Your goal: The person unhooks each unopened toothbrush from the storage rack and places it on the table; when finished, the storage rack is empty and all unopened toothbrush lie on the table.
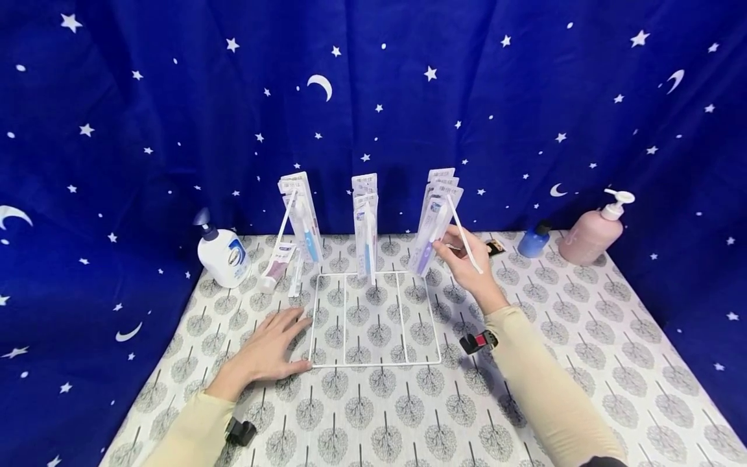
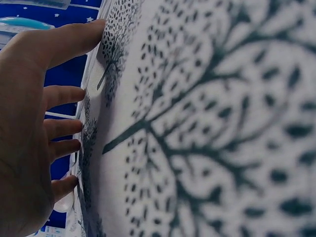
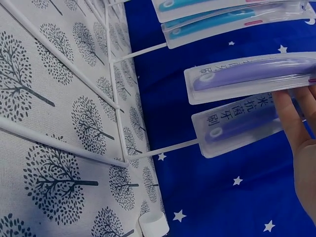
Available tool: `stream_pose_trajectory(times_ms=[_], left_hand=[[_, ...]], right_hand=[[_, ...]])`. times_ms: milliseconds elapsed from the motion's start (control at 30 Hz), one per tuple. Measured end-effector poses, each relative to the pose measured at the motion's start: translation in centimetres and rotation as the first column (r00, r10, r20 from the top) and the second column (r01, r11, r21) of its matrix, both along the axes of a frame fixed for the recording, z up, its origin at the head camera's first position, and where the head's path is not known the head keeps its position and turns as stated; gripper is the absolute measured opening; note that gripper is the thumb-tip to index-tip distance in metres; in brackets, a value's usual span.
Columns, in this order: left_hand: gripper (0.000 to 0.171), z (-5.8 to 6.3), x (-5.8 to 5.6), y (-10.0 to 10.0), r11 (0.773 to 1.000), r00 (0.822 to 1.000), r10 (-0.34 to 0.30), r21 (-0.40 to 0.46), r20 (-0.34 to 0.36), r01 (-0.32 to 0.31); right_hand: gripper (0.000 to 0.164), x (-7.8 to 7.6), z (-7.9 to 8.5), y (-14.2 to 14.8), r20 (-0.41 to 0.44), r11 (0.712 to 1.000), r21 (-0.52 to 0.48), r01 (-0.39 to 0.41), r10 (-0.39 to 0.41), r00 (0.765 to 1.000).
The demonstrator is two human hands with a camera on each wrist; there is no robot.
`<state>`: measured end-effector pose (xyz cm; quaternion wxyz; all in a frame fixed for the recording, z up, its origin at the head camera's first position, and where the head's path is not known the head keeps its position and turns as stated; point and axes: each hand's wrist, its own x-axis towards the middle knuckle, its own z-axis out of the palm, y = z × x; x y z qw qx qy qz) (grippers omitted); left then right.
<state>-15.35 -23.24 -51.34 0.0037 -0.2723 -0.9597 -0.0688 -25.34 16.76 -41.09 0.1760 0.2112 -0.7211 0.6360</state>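
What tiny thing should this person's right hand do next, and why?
Probably ease the right hand slowly away from the front purple toothbrush in its clear plastic pack. The slim white prong juts out in front of that pack, so it looks already hung, though its hole is hard to make out. Slowly, because the hand is at the pack's edge and might set it swinging.

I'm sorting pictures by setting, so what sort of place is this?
Probably a staged tabletop set rather than a real shop or bathroom: a starry blue curtain hangs behind a cloth-covered table, where packaged toothbrushes hang on a white wire rack and a pink pump bottle stands.
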Motion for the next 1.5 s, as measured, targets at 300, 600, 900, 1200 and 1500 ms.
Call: stream_pose_trajectory(times_ms=[300,600,900,1200,1500], left_hand=[[0.089,0.2,0.1,0.2,1.000,1.000,-0.010,0.001,0.021,0.010],[0.089,0.4,0.1,0.4,1.000,0.999,-0.009,0.011,0.047,0.008],[0.088,0.3,0.1,0.3,1.000,0.998,-0.006,0.008,0.059,0.006],[0.088,0.6,0.2,0.3,1.000,0.998,-0.008,0.012,0.060,0.007],[0.087,0.7,0.3,0.4,1.000,0.998,-0.008,0.004,0.061,0.008]], right_hand=[[0.032,0.9,0.5,0.2,-0.006,0.993,0.069,0.094,-0.094,0.996],[0.031,1.6,0.6,0.6,-0.029,0.998,0.036,0.052,-0.051,0.998],[0.025,2.5,1.1,1.1,-0.084,0.999,0.032,-0.029,0.032,0.996],[0.027,3.3,1.3,1.4,-0.140,0.996,0.073,-0.049,0.059,0.988],[0.025,4.4,1.4,1.5,-0.145,0.995,0.094,-0.028,0.042,0.989]])
